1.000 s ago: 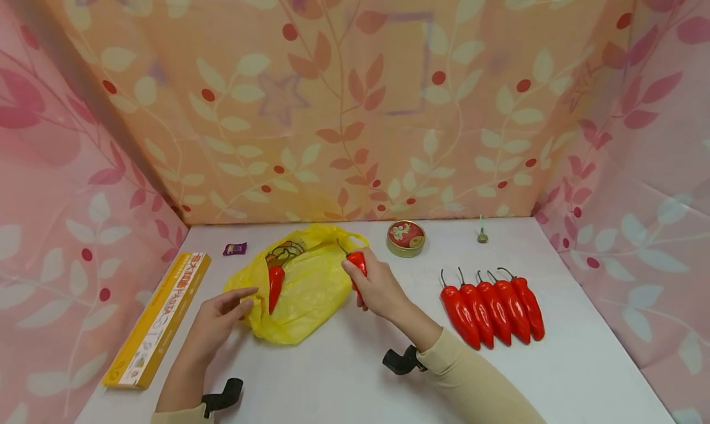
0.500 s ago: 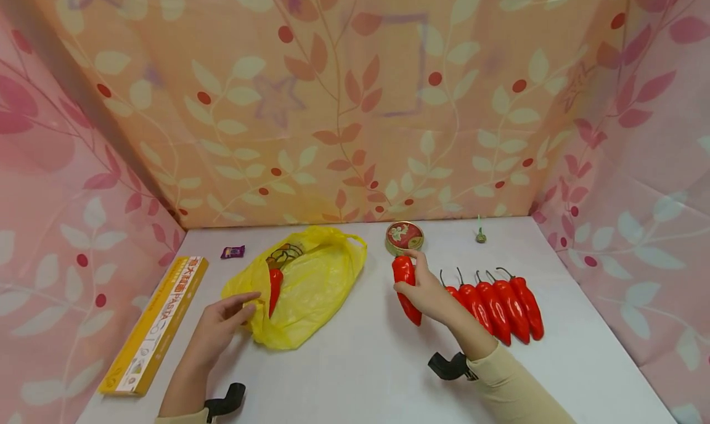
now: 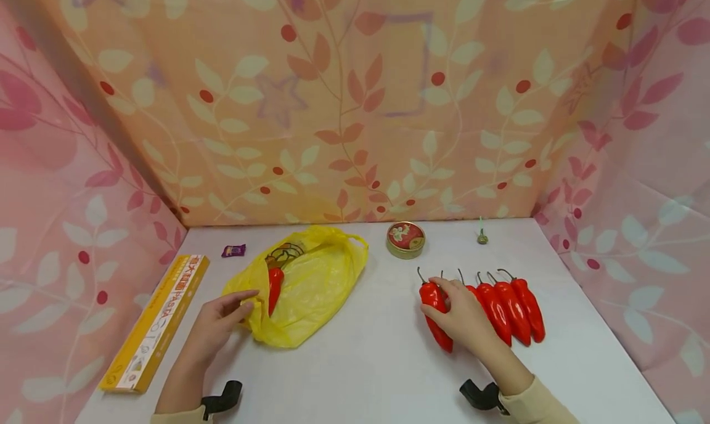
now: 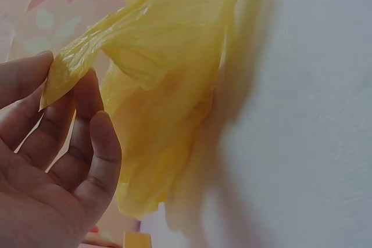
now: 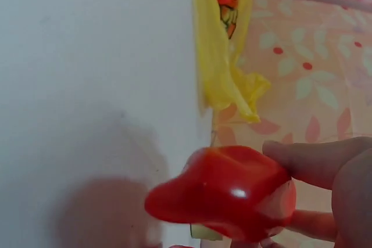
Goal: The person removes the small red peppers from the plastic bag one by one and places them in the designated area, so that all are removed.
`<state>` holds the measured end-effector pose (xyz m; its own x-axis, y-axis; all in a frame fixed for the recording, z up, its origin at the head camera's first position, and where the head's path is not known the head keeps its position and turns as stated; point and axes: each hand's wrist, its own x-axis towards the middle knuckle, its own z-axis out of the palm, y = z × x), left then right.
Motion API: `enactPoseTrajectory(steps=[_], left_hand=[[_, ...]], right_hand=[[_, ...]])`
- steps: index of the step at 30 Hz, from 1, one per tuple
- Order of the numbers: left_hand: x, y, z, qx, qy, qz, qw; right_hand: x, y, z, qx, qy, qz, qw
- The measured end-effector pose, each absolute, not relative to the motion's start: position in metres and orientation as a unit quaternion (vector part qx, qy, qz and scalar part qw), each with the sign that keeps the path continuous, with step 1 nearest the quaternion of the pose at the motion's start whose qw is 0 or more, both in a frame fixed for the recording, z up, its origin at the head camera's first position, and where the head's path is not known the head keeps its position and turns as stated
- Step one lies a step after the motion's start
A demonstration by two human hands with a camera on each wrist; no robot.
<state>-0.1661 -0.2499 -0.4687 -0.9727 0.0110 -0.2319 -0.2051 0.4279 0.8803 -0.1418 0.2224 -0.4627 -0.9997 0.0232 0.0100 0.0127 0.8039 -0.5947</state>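
Head cam: right hand (image 3: 463, 316) gripped a pepper (image 3: 434, 313), lying lengthwise front-to-back, at the left end of the row (image 3: 507, 310) toward the table's (image 3: 360, 362) right edge. Left hand (image 3: 219, 325) pinched the bag (image 3: 305, 288).

Left wrist: fingers (image 4: 96, 143) pinching the bag's (image 4: 168, 85) edge.

Right wrist: fingers (image 5: 319, 161) curled round the pepper (image 5: 226, 193), bag (image 5: 221, 68) well away.

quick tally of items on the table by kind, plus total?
Red peppers: 7 — 1 in the right hand at, 5 in the row beside it, 1 in the bag
Yellow bag: 1, edge pinched by the left hand
Round tin: 1
Yellow box: 1
Purple packet: 1
Small green item: 1
Total: 12
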Motion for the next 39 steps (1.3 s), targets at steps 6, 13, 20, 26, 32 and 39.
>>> enactPoseTrajectory(steps=[6, 13, 20, 26, 32, 39], left_hand=[[-0.163, -0.256, -0.464, -0.06, 0.842, 0.528, 0.09], [-0.162, -0.254, -0.463, -0.055, 0.837, 0.536, 0.089], [-0.163, -0.253, -0.466, -0.056, 0.832, 0.544, 0.094], [-0.162, -0.252, -0.466, -0.057, 0.829, 0.548, 0.092], [-0.162, -0.251, -0.463, -0.049, 0.834, 0.544, 0.084], [-0.162, -0.249, -0.46, -0.055, 0.83, 0.547, 0.091]], right_hand=[[-0.146, 0.211, -0.469, 0.005, -0.972, 0.235, 0.029], [-0.151, 0.205, -0.476, -0.001, -0.982, 0.186, 0.038], [-0.155, 0.208, -0.486, -0.013, -0.983, 0.18, 0.038], [-0.155, 0.209, -0.487, -0.012, -0.984, 0.172, 0.051], [-0.156, 0.21, -0.48, 0.0, -0.984, 0.166, 0.07], [-0.16, 0.204, -0.465, 0.011, -0.981, 0.18, 0.067]])
